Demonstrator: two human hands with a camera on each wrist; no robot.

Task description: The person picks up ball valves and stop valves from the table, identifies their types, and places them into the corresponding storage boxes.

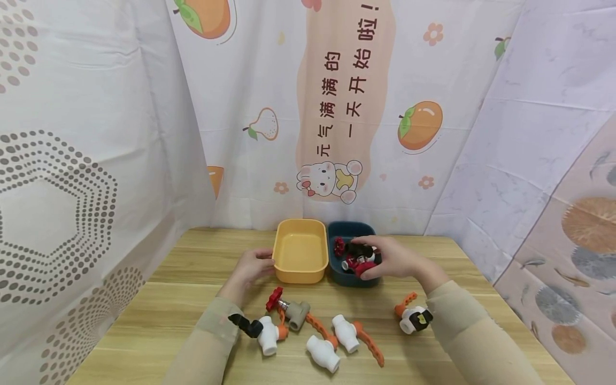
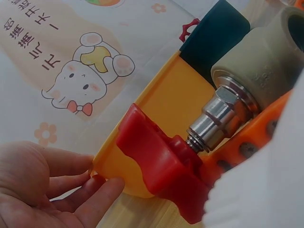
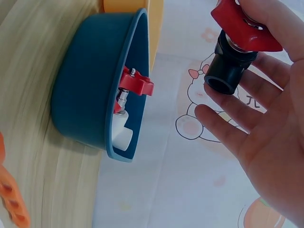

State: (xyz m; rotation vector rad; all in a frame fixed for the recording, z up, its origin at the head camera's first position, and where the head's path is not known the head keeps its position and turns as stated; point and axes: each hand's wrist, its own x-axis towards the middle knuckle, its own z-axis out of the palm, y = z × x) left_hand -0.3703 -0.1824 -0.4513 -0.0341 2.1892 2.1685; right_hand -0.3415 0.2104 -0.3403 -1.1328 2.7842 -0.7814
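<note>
My right hand (image 1: 397,258) grips a valve with a black body (image 3: 228,69) and a red handwheel (image 3: 247,31) over the blue bin (image 1: 353,279). Its thumb lies on the red wheel, with fingers under the black body. Inside that bin are valves with red handwheels (image 3: 137,83) and a white body (image 3: 122,135). Against the left wall of the yellow bin (image 1: 300,277), my left hand (image 1: 251,267) rests its fingertips near the corner. The bottom of the yellow bin shows bare in the head view.
Nearer on the wooden table (image 1: 144,331) lie a grey-beige valve (image 1: 297,315) with a red handwheel and white ball valves (image 1: 323,354) with orange levers (image 1: 370,342). Another white valve (image 1: 408,323) lies by my right forearm. A printed curtain (image 1: 269,176) hangs behind the bins.
</note>
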